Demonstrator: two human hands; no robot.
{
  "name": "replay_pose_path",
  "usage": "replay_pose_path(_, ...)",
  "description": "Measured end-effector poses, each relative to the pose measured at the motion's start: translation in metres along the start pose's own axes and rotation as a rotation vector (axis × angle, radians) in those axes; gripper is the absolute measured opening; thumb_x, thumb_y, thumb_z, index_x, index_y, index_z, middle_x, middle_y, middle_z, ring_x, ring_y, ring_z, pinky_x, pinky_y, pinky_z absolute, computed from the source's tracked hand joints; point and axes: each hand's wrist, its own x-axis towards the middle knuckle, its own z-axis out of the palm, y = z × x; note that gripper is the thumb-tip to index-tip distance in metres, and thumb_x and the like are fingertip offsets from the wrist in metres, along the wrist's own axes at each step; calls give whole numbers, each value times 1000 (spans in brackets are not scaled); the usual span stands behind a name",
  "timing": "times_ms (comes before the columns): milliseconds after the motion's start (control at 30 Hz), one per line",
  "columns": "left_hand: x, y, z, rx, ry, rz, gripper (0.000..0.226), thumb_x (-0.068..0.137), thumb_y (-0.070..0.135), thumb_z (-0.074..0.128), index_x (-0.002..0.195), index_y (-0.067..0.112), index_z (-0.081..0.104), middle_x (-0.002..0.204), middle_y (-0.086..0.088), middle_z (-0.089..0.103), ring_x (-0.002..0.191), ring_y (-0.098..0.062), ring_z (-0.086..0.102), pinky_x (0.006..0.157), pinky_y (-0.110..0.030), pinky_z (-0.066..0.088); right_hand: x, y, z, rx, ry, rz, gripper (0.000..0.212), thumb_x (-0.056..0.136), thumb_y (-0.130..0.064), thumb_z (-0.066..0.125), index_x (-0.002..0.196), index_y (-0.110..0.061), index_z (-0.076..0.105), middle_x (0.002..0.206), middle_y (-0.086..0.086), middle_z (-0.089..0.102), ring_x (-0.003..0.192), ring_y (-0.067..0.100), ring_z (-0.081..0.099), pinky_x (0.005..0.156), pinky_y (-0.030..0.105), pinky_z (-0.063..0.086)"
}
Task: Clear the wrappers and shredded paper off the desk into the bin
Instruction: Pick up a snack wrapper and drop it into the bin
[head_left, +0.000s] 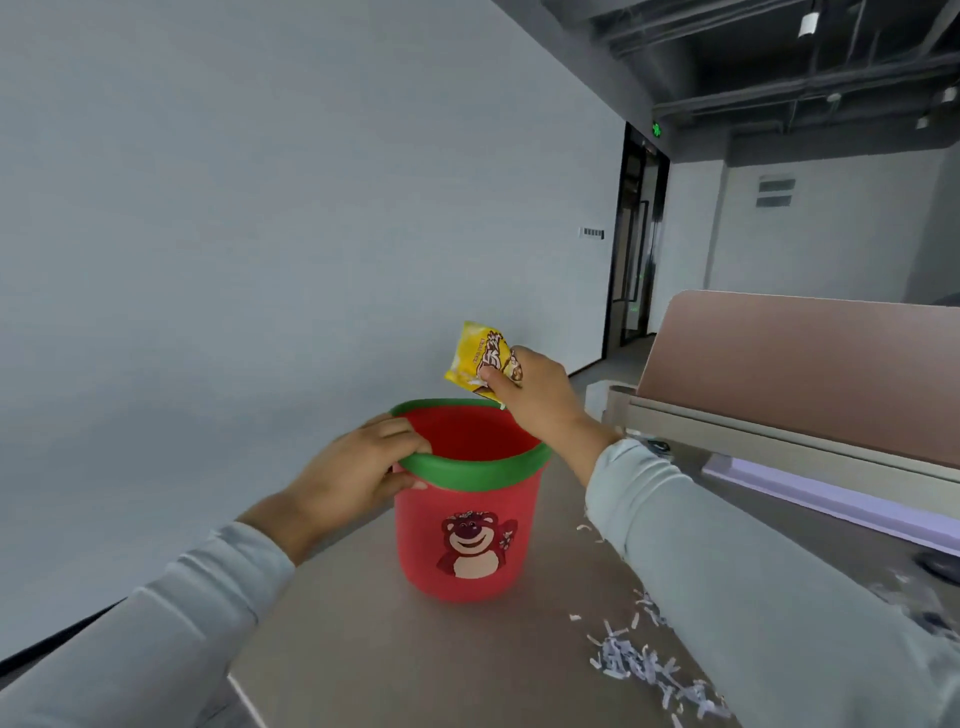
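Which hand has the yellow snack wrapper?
The right hand, raised above the red bin, pinches the yellow wrapper. The left hand only grips the bin's green rim.

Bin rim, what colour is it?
The rim is green, seen in the head view.

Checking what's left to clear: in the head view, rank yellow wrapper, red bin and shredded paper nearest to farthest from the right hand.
1. yellow wrapper: pinched in the right hand.
2. red bin: just below, leftward.
3. shredded paper: on the desk, lower right.
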Motion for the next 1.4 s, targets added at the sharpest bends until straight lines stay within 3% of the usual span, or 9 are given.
replay_pose_path(267,-44,-8,-26,91,44,-33,38,70,49,45,96,26,60,91,0,66,89,-5,44,73,-22,42,-3,-35,49,-79,-252,-22,30,91,-42,47,82,-14,43,72,0,50,73,24,49,53,30,32)
replay_pose_path(433,-46,-6,-28,128,69,-58,54,69,58,47,103,20,64,101,2,65,96,-5,45,73,-27,45,-7,-39,48,-56,-324,-12,41,89,-42,51,116,-12,44,97,3,56,91,26,56,71,30,39)
replay_pose_path(533,-47,-4,-31,142,60,-90,60,66,64,44,105,22,64,105,5,63,101,-11,51,73,-25,43,-9,-33,48,-122,-381,-31,39,88,-37,55,117,-13,50,114,8,60,103,25,56,80,30,42)
replay_pose_path(633,-47,-1,-33,137,74,-103,61,64,67,47,104,24,63,104,8,62,100,-11,52,75,-24,43,-10,-27,47,-135,-353,-42,31,87,-30,59,114,-16,59,124,6,58,112,23,55,95,33,43)
replay_pose_path(733,-43,5,-34,156,97,-98,57,69,67,45,100,23,64,99,7,63,96,-11,53,73,-27,47,-14,-25,42,-53,-294,-59,18,89,-16,54,103,-14,66,113,4,67,107,18,60,94,28,44)
replay_pose_path(833,-34,13,-32,185,145,-47,50,78,57,42,96,17,66,94,0,67,90,-19,59,73,-30,49,-21,-22,36,44,-290,-68,27,93,-8,43,109,-14,64,106,5,70,103,17,62,96,29,46)
replay_pose_path(1033,-4,45,-18,290,297,42,37,84,42,44,94,14,66,92,-3,67,85,-25,62,76,-35,47,-33,-6,9,25,-61,-139,37,82,13,46,106,-8,64,126,6,57,117,16,51,92,11,31)
replay_pose_path(1233,15,87,12,260,435,216,27,82,33,50,98,15,61,100,-4,65,93,-17,49,77,-34,43,-58,38,-33,-36,58,-32,27,84,-8,59,110,-17,59,120,3,58,104,17,56,84,25,43)
replay_pose_path(1400,4,128,60,121,297,275,29,81,37,49,103,18,52,103,-4,62,93,-18,51,79,-32,44,-111,80,-68,-157,-80,121,44,84,-22,63,125,-19,47,134,5,49,118,22,49,96,29,37)
